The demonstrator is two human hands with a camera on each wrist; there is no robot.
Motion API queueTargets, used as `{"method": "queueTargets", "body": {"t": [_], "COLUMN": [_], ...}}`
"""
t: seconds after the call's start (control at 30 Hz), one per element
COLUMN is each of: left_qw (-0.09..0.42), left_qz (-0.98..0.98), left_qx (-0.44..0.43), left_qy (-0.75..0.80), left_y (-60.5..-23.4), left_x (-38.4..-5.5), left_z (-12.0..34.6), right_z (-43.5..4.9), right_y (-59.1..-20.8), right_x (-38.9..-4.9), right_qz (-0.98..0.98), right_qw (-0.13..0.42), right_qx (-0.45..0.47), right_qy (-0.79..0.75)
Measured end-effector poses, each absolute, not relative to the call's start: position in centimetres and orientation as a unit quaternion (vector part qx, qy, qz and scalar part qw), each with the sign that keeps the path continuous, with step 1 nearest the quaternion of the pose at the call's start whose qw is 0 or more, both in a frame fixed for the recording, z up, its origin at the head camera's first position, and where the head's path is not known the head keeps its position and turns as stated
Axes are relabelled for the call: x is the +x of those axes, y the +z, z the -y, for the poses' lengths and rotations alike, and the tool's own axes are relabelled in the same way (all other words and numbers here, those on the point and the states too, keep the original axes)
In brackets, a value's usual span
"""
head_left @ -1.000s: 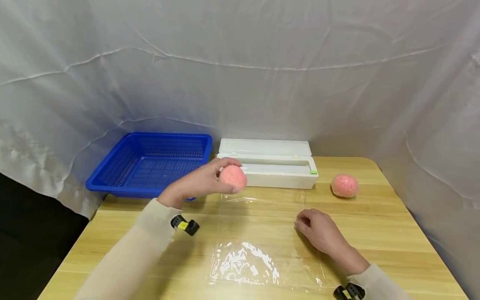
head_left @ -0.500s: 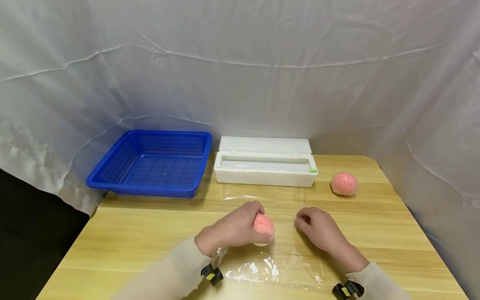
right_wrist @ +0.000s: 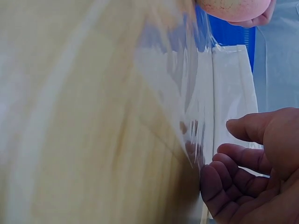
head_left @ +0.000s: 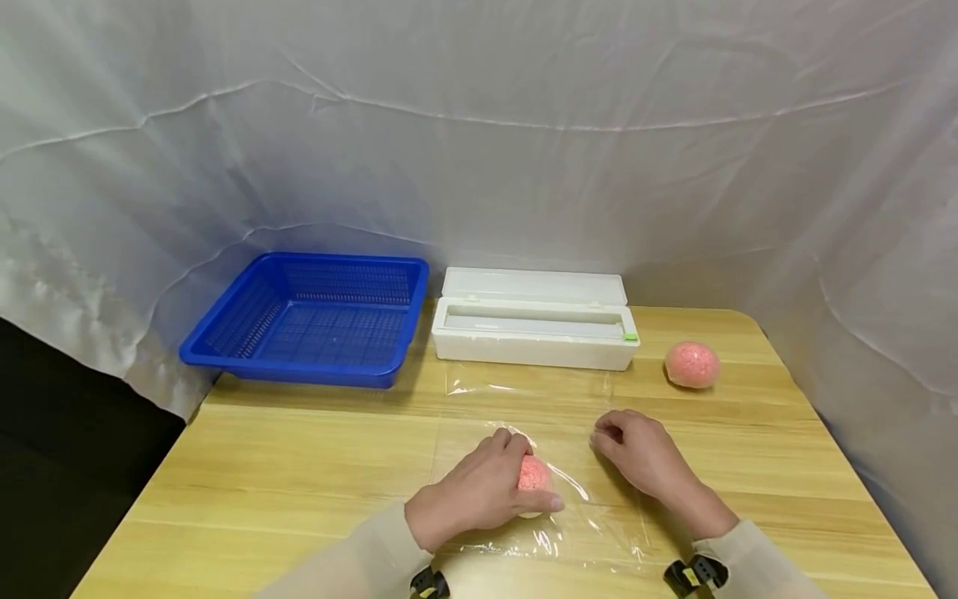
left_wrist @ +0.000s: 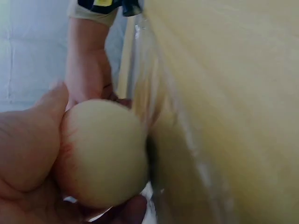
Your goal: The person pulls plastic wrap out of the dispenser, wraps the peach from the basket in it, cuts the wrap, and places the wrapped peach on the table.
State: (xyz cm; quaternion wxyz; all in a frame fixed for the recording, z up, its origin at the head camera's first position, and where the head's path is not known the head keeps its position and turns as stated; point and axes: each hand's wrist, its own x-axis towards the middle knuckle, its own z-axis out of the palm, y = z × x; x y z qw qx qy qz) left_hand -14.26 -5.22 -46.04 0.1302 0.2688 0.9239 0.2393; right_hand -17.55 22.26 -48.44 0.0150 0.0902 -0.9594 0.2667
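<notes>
My left hand (head_left: 479, 489) grips a peach (head_left: 535, 474) from its left side, thumb toward the front. In the left wrist view, the peach's pale yellow underside (left_wrist: 107, 149) faces the table; whether it touches is hard to tell. Beneath it lies a sheet of clear cling film (head_left: 591, 537), creased and glossy. At the film's right side rests my right hand (head_left: 639, 453), loosely curled. The right wrist view shows its thumb (right_wrist: 247, 128) apart from the fingers, with nothing held. A second pink peach (head_left: 692, 366), shiny on its surface, sits at the back right.
Behind the film stands a white cling film box (head_left: 535, 351), its lid raised and a roll inside. A blue plastic basket (head_left: 299, 373) is at the back left of the wooden table (head_left: 247, 466). Grey-white curtain (head_left: 479, 191) encloses the back and sides.
My left hand has carried the peach from in front of the white box down and toward me, over the cling film. My right hand has stayed in place.
</notes>
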Motion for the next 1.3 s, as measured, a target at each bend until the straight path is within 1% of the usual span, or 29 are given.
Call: {"method": "queueTargets", "body": {"t": [0.1, 0.17, 0.2, 0.37, 0.43, 0.6, 0.8, 0.9, 1.0, 1.07, 1.17, 1.3], "left_qw": [0.158, 0.167, 0.165, 0.111, 0.099, 0.101, 0.091, 0.093, 0.088, 0.079, 0.071, 0.069], "left_qz": [-0.912, -0.906, -0.904, -0.902, -0.901, -0.904, -0.907, -0.911, -0.919, -0.923, -0.920, -0.902], "left_qx": [0.290, 0.303, 0.309, 0.332, 0.337, 0.336, 0.322, 0.305, 0.286, 0.284, 0.319, 0.390], "left_qy": [0.242, 0.245, 0.246, 0.251, 0.253, 0.243, 0.254, 0.260, 0.259, 0.247, 0.216, 0.171], "left_y": [-45.9, -45.9, -45.9, -46.3, -46.5, -46.6, -47.3, -47.6, -47.1, -46.6, -46.1, -46.7], "left_x": [-14.3, -14.4, -14.4, -14.3, -14.1, -13.6, -13.1, -12.6, -11.9, -11.4, -10.9, -10.5], "left_z": [5.9, 6.2, 6.4, 6.1, 5.8, 5.4, 5.2, 5.4, 6.2, 7.1, 8.7, 10.2], "right_z": [-22.2, -22.2, -22.2, -22.2, -22.2, -22.2, -22.2, -22.1, -21.8, -21.8, -21.9, -22.3], "right_y": [-48.5, -48.5, -48.5, -48.6, -48.7, -48.8, -48.7, -48.4, -48.0, -47.6, -47.3, -47.5], "right_x": [-17.6, -17.6, -17.6, -17.7, -17.8, -17.9, -17.8, -17.3, -16.2, -15.1, -13.1, -10.8], "right_qz": [0.959, 0.960, 0.960, 0.961, 0.961, 0.961, 0.962, 0.959, 0.956, 0.950, 0.933, 0.893], "right_qw": [0.013, 0.012, 0.010, 0.008, 0.008, 0.003, 0.006, 0.011, 0.018, 0.018, 0.011, -0.053], "right_qx": [0.090, 0.090, 0.091, 0.091, 0.090, 0.089, 0.092, 0.100, 0.116, 0.141, 0.222, 0.349], "right_qy": [0.267, 0.266, 0.266, 0.262, 0.261, 0.261, 0.259, 0.263, 0.270, 0.277, 0.283, 0.279]}}
